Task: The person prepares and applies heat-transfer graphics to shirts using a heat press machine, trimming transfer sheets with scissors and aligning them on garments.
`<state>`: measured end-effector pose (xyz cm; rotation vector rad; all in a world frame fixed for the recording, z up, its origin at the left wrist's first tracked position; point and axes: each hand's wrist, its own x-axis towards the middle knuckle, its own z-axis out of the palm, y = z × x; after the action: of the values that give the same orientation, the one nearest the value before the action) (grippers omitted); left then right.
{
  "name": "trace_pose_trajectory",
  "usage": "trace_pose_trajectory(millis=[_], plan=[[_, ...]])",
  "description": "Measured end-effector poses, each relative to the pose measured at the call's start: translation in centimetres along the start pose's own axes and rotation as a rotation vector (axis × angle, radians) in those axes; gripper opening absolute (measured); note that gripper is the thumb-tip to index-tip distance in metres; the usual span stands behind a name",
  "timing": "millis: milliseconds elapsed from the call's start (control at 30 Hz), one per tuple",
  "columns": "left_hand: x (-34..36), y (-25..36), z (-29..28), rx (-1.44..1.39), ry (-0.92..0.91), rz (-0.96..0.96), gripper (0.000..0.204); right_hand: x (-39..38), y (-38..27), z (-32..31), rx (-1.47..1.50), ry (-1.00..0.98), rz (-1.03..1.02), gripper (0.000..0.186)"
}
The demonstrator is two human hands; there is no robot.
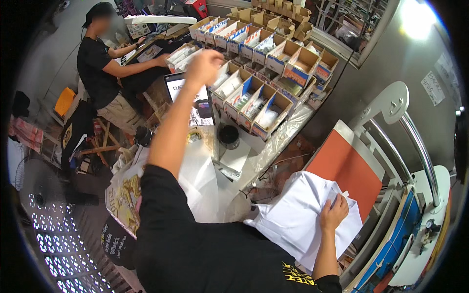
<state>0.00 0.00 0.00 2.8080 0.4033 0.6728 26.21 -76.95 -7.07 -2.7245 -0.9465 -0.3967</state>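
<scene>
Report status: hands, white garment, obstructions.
Left hand raised near cardboard bins. Right hand on rumpled white garment. Garment partly covers orange pad. No obstruction visible there.

I am in a crowded workshop. At the right of the frame stands a machine (396, 101) with chrome bars (419, 155) and an orange board (348, 161), white cloth (295, 205) partly over it; open cardboard boxes (274, 63) line the upper middle, and at upper left is a co-worker (95, 61).

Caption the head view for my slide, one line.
Right hand on a white cloth partly covering an orange board; left hand raised near open cardboard boxes.
</scene>
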Motion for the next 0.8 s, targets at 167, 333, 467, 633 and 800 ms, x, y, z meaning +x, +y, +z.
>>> trace_pose_trajectory(millis=[167,333,467,633,800], plan=[[0.2,9.8,-11.6,0.288,0.023,-0.931,0.021,0.6,-3.2,2.3,0.105,0.037,-0.039,0.049],[1.7,5.2,-6.7,0.371,-0.092,-0.988,0.025,0.9,-2.7,2.2,0.073,0.030,-0.032,0.049],[3.4,3.4,-7.3,0.232,0.147,-0.943,0.021,0.9,-2.5,1.8,0.063,0.044,-0.032,0.049],[3.3,3.1,-10.0,-0.222,0.307,-0.968,0.016,0.9,-2.7,2.0,0.107,0.051,-0.050,0.049],[4.1,8.8,-10.8,-0.477,0.349,-0.945,0.014,0.5,-2.0,2.2,0.119,0.055,-0.024,0.049]])
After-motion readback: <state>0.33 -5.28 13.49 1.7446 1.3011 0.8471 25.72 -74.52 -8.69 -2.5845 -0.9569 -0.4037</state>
